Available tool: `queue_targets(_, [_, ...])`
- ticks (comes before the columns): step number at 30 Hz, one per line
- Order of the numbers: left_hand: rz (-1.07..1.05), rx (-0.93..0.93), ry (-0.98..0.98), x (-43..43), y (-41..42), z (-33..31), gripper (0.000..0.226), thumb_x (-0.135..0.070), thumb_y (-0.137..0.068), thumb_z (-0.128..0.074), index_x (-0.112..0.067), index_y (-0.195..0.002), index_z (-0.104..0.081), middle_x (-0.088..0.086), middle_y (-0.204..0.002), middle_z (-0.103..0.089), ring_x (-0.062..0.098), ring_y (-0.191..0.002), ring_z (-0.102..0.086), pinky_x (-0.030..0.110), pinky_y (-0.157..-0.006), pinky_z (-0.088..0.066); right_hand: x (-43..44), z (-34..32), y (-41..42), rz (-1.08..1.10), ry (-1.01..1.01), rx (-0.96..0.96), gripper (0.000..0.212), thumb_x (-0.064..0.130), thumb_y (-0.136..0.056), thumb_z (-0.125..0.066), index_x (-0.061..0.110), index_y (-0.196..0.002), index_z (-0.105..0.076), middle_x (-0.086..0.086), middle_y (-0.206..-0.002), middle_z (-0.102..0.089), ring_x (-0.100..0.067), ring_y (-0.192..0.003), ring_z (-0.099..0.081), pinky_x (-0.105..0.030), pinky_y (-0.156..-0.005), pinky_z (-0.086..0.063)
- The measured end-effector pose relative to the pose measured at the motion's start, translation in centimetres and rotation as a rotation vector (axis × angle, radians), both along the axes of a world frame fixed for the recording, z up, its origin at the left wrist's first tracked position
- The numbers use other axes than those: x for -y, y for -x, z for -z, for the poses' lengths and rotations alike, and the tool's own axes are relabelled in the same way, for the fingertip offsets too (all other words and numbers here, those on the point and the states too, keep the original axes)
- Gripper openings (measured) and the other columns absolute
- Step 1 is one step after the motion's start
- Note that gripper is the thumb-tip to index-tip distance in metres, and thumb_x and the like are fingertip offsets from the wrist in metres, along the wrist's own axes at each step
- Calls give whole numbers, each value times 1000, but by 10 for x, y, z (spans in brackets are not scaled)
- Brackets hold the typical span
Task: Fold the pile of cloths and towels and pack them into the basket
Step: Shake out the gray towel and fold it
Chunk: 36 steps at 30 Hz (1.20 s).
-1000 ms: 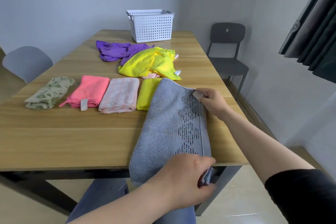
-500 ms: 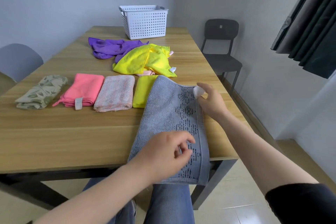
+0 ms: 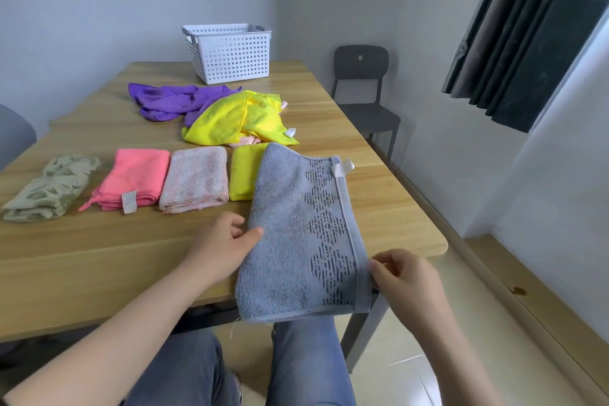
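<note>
While the grey towel (image 3: 290, 241) is lying folded lengthwise on the desk (image 3: 99, 257), near end overhanging our lap, we're pinching its left edge w/ the left hand (image 3: 220, 247) & its right hem w/ the right hand (image 3: 405, 277). It's looking soft, floppy, light, so we're judging the near corners the best grip pts. The basket (image 3: 230, 53) is waiting at the far end.

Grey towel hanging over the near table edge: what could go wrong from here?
1. The grey towel overhangs the table; if the left hand or right hand at its side edges lets go, it may slide off.
2. Its far end overlaps the folded yellow cloth, so pulling or folding could drag that cloth and spoil its fold.
</note>
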<state>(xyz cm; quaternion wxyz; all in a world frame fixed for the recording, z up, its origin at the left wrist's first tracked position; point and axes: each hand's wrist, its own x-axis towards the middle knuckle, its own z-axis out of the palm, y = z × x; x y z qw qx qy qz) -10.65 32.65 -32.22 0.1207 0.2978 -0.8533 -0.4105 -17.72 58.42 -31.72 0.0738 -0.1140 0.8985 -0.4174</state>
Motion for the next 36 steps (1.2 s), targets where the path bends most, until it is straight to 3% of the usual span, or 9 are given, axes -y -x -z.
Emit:
queue_targets(4, [25, 73, -46, 7, 3, 2, 56, -51, -82, -62, -7, -117, -54, 8, -100, -66, 26, -84, -65, 35, -78, -53, 1, 22, -10, 17, 98, 188, 31, 35, -84, -63, 5, -77, -68, 3, -59, -56, -15, -59, -51, -31, -61, -44])
queue_targets(9, [95, 176, 8, 6, 6, -8, 41, -45, -92, -49, -9, -74, -58, 5, -63, -59, 18, -43, -52, 23, -49, -38, 5, 31, -17, 105, 304, 248, 44, 39, -83, -68, -2, -71, -56, 1, -58, -49, -15, -61, -49, -38, -65, -49])
queue_targets(14, [-13, 32, -325, 11, 25, -7, 36, -40, -92, -53, -14, -68, -49, 3, -63, -46, 15, -54, -45, 17, -38, -37, 1, 22, -19, 89, 505, 403, 30, 22, -88, -64, 13, -63, -50, -4, -66, -48, -17, -68, -49, -39, -77, -52])
queue_targets(16, [-46, 18, -356, 12, 34, -9, 36, -37, -91, -57, -13, -65, -50, 4, -63, -47, 16, -55, -45, 17, -38, -38, -1, 26, -19, 64, 535, 463, 29, 18, -89, -61, 15, -64, -48, -4, -68, -48, -15, -68, -48, -34, -76, -48])
queue_targets(19, [-70, 27, -220, 15, 43, -8, 38, -37, -85, -65, -8, -61, -57, 10, -63, -56, 24, -58, -51, 27, -56, -42, 0, 38, -24, -8, 585, 630, 16, 27, -82, -67, 16, -75, -59, -6, -79, -55, -13, -78, -53, -33, -86, -44])
queue_targets(21, [-82, 38, -145, 16, 46, -7, 34, -34, -81, -68, -7, -61, -61, 13, -68, -61, 25, -65, -56, 30, -63, -41, -1, 49, -24, -47, 659, 717, 34, 40, -67, -71, 17, -89, -60, -7, -90, -54, -16, -90, -51, -36, -98, -40])
queue_targets(27, [-79, -15, -121, 16, 45, -5, 28, -24, -84, -65, -11, -62, -56, 7, -70, -59, 24, -71, -54, 31, -61, -33, -1, 56, -21, -175, 847, 740, 76, 45, -50, -86, 6, -108, -55, -16, -101, -57, -23, -98, -53, -35, -91, -44])
queue_targets(32, [-49, -37, -98, 18, 40, -2, 28, -29, -85, -65, -12, -64, -56, 9, -77, -63, 25, -75, -56, 31, -65, -36, -1, 55, -26, -181, 863, 688, 29, 25, -73, -69, 6, -95, -68, -16, -99, -67, -22, -91, -63, -34, -83, -50])
queue_targets(36, [-34, -40, -100, 18, 36, -2, 28, -28, -84, -68, -13, -65, -54, 5, -72, -59, 21, -69, -52, 30, -59, -33, -6, 57, -32, -158, 834, 614, 39, 31, -63, -79, 5, -86, -63, -12, -84, -64, -18, -75, -60, -32, -74, -50])
